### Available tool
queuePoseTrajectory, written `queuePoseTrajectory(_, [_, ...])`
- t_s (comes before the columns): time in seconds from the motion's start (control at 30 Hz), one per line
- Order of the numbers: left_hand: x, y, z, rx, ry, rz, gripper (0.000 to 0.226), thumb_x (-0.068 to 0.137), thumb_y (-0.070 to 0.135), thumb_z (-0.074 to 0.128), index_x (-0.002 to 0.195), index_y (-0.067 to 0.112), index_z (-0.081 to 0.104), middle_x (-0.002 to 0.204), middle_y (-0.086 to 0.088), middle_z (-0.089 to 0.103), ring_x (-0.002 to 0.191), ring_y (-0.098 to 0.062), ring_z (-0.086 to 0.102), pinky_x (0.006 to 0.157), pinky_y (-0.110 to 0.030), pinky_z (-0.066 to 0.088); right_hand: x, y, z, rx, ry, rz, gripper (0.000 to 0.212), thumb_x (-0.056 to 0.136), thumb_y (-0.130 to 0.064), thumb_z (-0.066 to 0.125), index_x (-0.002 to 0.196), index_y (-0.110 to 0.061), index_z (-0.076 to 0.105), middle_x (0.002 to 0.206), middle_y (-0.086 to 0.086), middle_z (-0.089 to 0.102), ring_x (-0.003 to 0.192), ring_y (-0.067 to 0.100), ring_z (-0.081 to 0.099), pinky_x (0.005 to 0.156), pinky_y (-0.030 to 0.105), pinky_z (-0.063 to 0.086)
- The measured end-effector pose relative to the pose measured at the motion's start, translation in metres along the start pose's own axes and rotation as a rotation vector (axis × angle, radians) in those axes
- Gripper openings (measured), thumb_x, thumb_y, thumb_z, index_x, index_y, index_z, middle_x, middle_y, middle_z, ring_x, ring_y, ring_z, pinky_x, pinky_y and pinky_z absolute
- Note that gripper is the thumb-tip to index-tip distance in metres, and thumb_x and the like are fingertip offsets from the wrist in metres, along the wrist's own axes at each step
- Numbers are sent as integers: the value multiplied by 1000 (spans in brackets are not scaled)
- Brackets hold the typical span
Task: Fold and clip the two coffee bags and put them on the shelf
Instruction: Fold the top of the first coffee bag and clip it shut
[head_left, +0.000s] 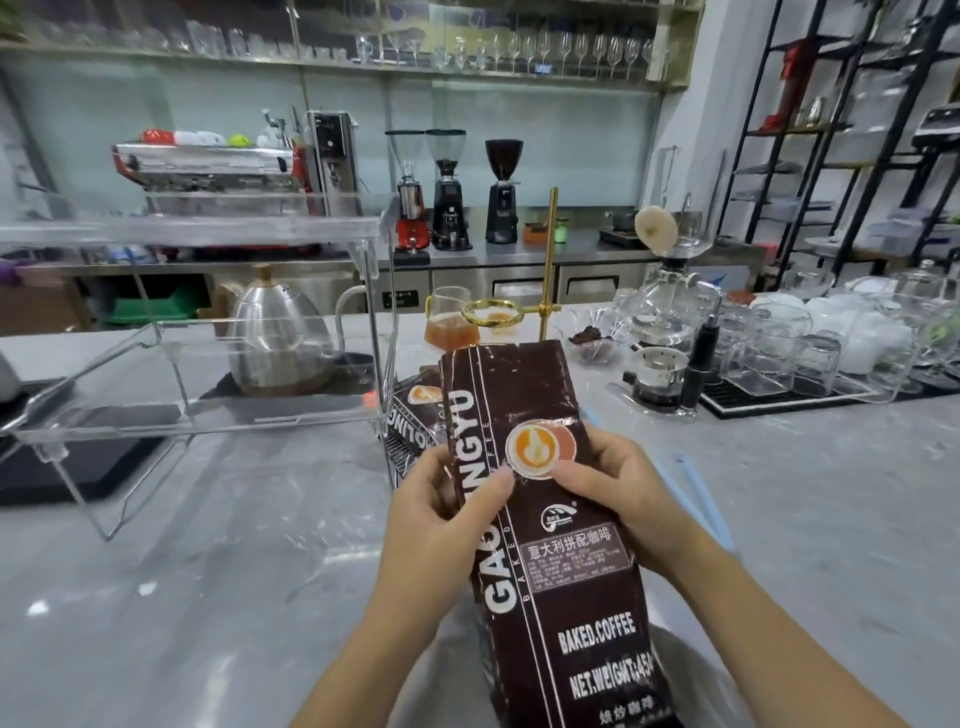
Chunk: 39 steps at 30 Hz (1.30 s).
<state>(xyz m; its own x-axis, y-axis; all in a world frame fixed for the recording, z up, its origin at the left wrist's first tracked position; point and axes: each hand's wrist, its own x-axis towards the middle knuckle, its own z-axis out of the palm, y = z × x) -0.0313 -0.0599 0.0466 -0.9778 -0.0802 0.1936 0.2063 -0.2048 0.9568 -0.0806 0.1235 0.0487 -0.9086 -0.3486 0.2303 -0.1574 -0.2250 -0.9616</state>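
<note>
I hold a tall dark brown coffee bag (550, 561) upright in front of me, its flat top edge unfolded. My left hand (447, 512) grips its left side, thumb on the front near the orange logo. My right hand (615, 480) grips its right side at the same height. A second brown coffee bag (413, 415) lies on the grey counter behind the first, mostly hidden. Two light blue clip sticks (698, 501) lie on the counter to the right of my right hand. A clear acrylic shelf (197, 228) with two levels stands at the left.
A steel kettle (278, 335) sits behind the shelf. A gold pour-over stand (548, 265) and a glass server (449, 319) stand behind the bags. A siphon brewer (670, 312), a black tray of upturned glasses (810, 353) and white cups fill the right side.
</note>
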Motion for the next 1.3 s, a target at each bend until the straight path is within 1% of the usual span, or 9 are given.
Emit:
queuePoseTrajectory(0.17, [0, 1, -2, 7, -99, -47, 13, 90, 4, 68, 102, 4, 71, 93, -16, 81, 80, -29, 78, 66, -34, 64, -8, -3, 1, -42, -43, 27, 38, 70, -13, 75, 106, -6, 69, 100, 19, 73, 84, 28, 71, 73, 35, 58])
queuePoseTrajectory(0.33, [4, 1, -9, -13, -153, -115, 13, 90, -3, 66, 102, -3, 70, 93, -21, 80, 74, -22, 78, 62, -28, 61, -7, -1, 3, -30, 10, 32, 34, 77, -1, 69, 110, -3, 65, 104, 23, 72, 86, 30, 71, 73, 36, 58])
queuePoseTrajectory(0.53, [6, -4, -6, -23, -53, -163, 10, 91, 10, 68, 98, 5, 74, 90, -17, 81, 77, -26, 79, 67, -33, 65, -6, 1, 6, -24, 11, 38, 38, 76, 1, 69, 113, 0, 63, 101, 24, 73, 85, 32, 71, 72, 36, 58])
queuePoseTrajectory(0.63, [6, -8, -6, -17, -14, -146, 10, 93, 9, 67, 97, 7, 76, 88, -19, 81, 77, -29, 78, 66, -36, 65, -6, 3, 9, -47, 34, 51, 33, 73, 2, 72, 106, -4, 67, 93, 15, 76, 81, 25, 73, 70, 31, 57])
queuePoseTrajectory(0.8, [7, -11, -8, -11, -34, -199, 12, 93, 3, 65, 98, 2, 76, 88, -22, 80, 76, -33, 78, 66, -37, 64, -5, 6, 12, -85, 111, 93, 29, 80, -18, 65, 103, -1, 66, 88, 17, 76, 75, 26, 73, 68, 34, 59])
queuePoseTrajectory(0.93, [9, -10, -8, -72, -7, -267, 15, 94, 2, 61, 95, -7, 73, 93, -32, 76, 77, -36, 73, 70, -42, 61, -6, 5, 9, -27, 84, 105, 20, 84, -9, 67, 102, 0, 65, 87, 16, 76, 71, 24, 73, 62, 31, 58])
queuePoseTrajectory(1.03, [10, -8, -7, -115, 0, -293, 16, 95, 1, 58, 95, -10, 70, 98, -36, 73, 80, -39, 70, 70, -40, 61, -5, 4, 6, 51, 75, 152, 26, 81, -7, 63, 105, 5, 64, 89, 23, 74, 69, 28, 73, 62, 34, 60])
queuePoseTrajectory(1.2, [9, -7, -5, -113, 24, -295, 19, 95, -1, 54, 88, -6, 71, 84, -25, 74, 73, -33, 70, 67, -37, 59, -3, 6, 6, 162, 107, 172, 20, 80, 3, 57, 93, -1, 72, 82, 25, 73, 64, 29, 72, 64, 37, 62])
queuePoseTrajectory(1.3, [8, -6, -3, -118, 40, -293, 22, 94, -3, 52, 89, -3, 73, 78, -19, 74, 65, -28, 69, 62, -34, 59, -2, 9, 7, 181, 137, 148, 31, 85, 11, 47, 85, -1, 75, 76, 22, 74, 59, 26, 71, 63, 36, 60])
